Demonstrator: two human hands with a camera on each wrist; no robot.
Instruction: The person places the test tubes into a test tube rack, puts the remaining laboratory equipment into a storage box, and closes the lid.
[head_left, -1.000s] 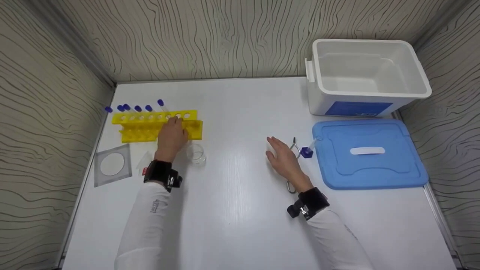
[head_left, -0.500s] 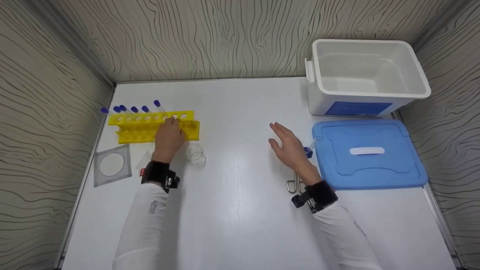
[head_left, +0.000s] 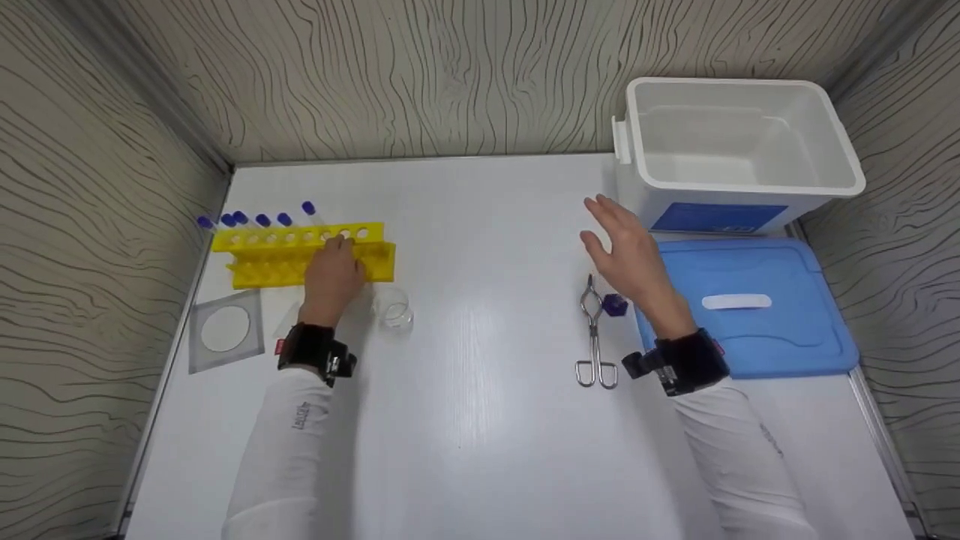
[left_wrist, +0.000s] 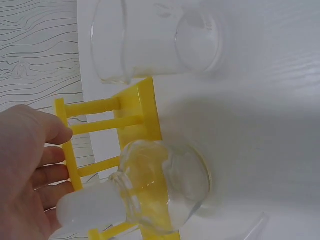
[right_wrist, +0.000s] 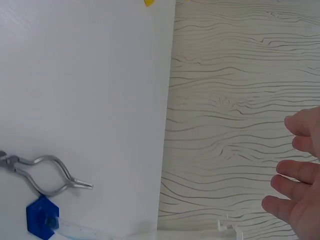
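Two hands at work: left hand grips the yellow test-tube rack, steadying it; right hand hovers spread and empty, probably next reaching the capped tube.

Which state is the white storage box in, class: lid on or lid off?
Lid off. The white storage box stands open, its bare inside visible, and its blue lid lies flat on the table in front of it.

Our left hand reaches forward, palm down, fingers curled at the front, wrist strapped in a black band. Our right hand hovers raised ahead of its wrist, all 5 fingers straight and spread, gripping nothing. Both forearms wear white sleeves.
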